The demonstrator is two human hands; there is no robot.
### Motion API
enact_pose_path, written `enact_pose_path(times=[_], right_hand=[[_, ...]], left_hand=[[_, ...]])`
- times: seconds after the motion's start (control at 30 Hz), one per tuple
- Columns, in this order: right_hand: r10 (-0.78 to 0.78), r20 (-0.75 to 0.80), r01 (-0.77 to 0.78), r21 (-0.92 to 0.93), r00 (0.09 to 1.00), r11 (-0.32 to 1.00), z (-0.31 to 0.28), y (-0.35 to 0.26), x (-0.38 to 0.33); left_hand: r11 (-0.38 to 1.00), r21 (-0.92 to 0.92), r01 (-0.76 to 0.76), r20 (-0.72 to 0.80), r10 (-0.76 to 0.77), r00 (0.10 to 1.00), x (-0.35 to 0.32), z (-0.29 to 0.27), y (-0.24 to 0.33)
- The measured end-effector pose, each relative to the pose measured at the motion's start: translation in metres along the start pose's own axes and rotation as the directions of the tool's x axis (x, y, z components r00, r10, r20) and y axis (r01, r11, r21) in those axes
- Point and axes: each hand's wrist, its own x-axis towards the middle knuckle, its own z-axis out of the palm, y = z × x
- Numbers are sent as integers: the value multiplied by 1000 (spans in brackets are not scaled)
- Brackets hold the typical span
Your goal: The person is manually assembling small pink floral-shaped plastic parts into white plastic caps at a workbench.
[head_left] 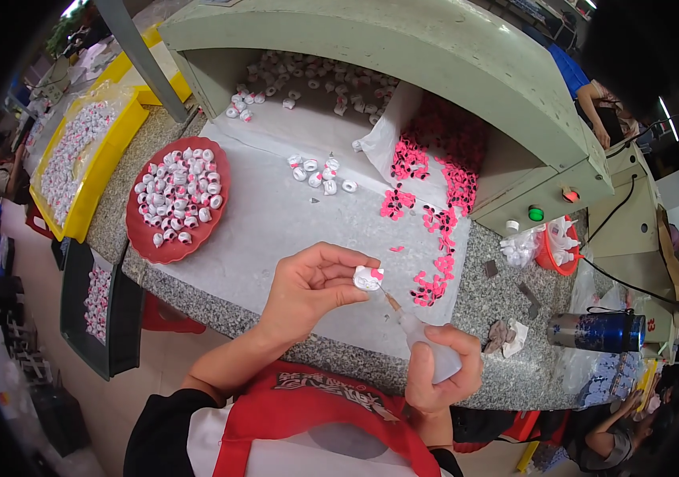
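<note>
Between the thumb and fingers of my left hand (307, 288) is a small white rounded piece (368, 277) with a pink patch on it. My right hand (444, 370) grips a translucent squeeze bottle (433, 350) with a thin needle tip, which points up and left at the white piece. Whether the tip touches it I cannot tell. Beyond my hands, several similar white pieces (319, 175) lie in a loose group on the white sheet (276, 230). Small pink pieces with dark spots (435, 274) are scattered to the right of the held piece.
A red scalloped plate (139, 230) heaped with white pieces stands left. Farther left are a yellow tray (85, 216) and a dark bin (89, 354). A pale green metal housing (403, 48) arches over the back. A blue bottle (598, 331) and a red cup (550, 258) stand right.
</note>
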Motion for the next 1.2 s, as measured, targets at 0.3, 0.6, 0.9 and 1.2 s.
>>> enact_pose_path(times=[0.3, 0.6, 0.9, 1.2], right_hand=[[-31, 12, 30, 42, 999, 999, 0, 0, 1], [-45, 31, 44, 47, 999, 998, -2, 0, 2], [50, 22, -50, -7, 998, 999, -4, -2, 1], [253, -19, -251, 78, 967, 965, 5, 2, 0]], left_hand=[[1000, -15, 11, 9, -10, 1000, -2, 1, 0], [1000, -13, 12, 15, -12, 1000, -2, 1, -2], [1000, 14, 9, 2, -9, 1000, -2, 0, 0], [999, 37, 11, -19, -10, 1000, 1, -2, -6]])
